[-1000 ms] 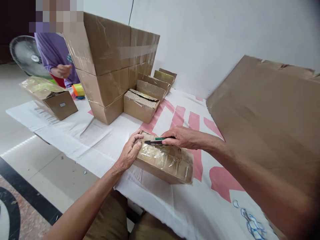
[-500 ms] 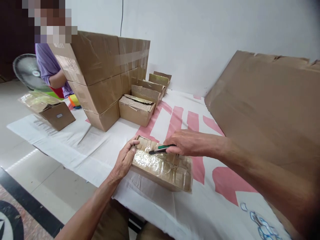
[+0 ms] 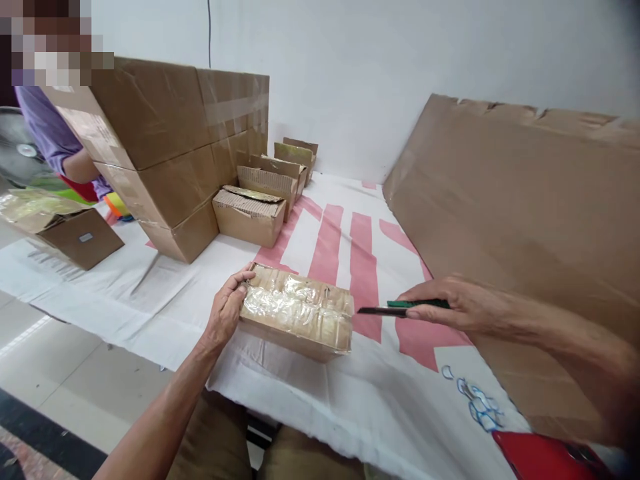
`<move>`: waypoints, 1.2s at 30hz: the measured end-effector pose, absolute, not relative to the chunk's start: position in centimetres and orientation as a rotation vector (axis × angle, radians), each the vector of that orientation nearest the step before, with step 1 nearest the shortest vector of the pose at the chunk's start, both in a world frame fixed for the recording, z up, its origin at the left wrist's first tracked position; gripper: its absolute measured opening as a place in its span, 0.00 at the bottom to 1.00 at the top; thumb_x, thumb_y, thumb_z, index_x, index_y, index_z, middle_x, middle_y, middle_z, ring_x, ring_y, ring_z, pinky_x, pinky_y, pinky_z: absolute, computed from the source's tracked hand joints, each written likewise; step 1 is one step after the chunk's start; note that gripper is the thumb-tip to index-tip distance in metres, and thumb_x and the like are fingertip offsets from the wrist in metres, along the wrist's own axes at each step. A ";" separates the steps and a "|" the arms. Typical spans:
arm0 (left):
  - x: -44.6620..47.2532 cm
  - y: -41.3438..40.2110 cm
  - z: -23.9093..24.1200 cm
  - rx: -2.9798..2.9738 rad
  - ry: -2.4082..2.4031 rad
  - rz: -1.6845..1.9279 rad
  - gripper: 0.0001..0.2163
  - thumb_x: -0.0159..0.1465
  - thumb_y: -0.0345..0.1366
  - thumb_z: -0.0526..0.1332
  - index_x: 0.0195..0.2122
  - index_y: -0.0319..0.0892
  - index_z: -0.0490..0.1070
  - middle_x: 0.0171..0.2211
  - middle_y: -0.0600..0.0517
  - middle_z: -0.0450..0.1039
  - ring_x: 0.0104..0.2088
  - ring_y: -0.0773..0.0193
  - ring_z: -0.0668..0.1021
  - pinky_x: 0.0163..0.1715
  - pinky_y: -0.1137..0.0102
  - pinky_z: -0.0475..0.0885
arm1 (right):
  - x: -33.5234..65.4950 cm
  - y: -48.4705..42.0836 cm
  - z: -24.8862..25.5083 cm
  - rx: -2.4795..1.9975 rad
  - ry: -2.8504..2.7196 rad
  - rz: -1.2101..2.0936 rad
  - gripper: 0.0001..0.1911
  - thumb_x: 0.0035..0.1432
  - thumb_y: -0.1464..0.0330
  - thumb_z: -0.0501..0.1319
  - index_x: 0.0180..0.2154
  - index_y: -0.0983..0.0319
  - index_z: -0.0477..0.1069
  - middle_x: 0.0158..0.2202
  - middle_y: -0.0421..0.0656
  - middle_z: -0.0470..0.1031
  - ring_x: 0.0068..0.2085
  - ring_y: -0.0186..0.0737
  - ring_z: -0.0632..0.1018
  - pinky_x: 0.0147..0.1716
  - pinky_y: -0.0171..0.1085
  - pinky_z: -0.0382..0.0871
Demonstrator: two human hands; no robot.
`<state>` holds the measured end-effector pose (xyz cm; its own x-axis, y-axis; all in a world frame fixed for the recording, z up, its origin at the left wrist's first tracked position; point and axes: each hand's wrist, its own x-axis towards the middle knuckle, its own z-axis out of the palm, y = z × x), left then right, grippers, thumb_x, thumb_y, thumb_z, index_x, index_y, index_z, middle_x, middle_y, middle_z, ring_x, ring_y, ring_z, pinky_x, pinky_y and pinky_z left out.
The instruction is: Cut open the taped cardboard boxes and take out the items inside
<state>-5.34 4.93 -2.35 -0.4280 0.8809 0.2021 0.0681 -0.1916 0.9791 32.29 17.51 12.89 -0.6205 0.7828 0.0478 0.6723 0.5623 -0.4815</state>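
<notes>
One tape-wrapped, crinkled brown box (image 3: 297,313)

A plain white wall (image 3: 350,67) runs across the back, from eleven o'clock to two o'clock, with a thin dark cable (image 3: 209,33) hanging down it at eleven. Soft, even light fills the room. The table (image 3: 165,293) wears a white cloth (image 3: 320,413) printed with broad pink bars (image 3: 327,243), stretching from the centre toward twelve. At nine o'clock a fan (image 3: 17,150) stands on the floor. The floor (image 3: 45,373) at seven o'clock is pale tile, edged by a dark band (image 3: 55,447). A large cardboard sheet (image 3: 505,213) leans against the wall at three o'clock.
</notes>
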 end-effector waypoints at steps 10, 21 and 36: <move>-4.5 2.0 -0.8 1.144 1.651 1.744 0.26 0.65 0.54 0.63 0.56 0.41 0.73 0.62 0.39 0.73 0.62 0.46 0.75 0.64 0.52 0.68 | 31.9 10.4 -2.8 -1.503 -2.551 0.124 0.18 0.68 0.63 0.53 0.48 0.58 0.80 0.39 0.49 0.82 0.40 0.52 0.81 0.40 0.46 0.73; -4.6 -0.3 -0.4 1.077 1.520 1.764 0.14 0.59 0.44 0.71 0.38 0.44 0.70 0.68 0.38 0.67 0.68 0.42 0.69 0.64 0.49 0.67 | 26.4 7.3 6.5 -0.778 -2.283 0.426 0.15 0.72 0.60 0.58 0.51 0.57 0.79 0.49 0.48 0.82 0.50 0.48 0.81 0.49 0.46 0.75; -5.4 -1.9 -1.5 1.551 1.381 1.814 0.08 0.60 0.25 0.63 0.33 0.47 0.68 0.39 0.48 0.84 0.55 0.54 0.81 0.55 0.57 0.77 | 17.6 8.1 9.6 -0.923 -2.799 0.225 0.16 0.70 0.68 0.56 0.52 0.64 0.78 0.58 0.55 0.79 0.58 0.58 0.78 0.58 0.56 0.71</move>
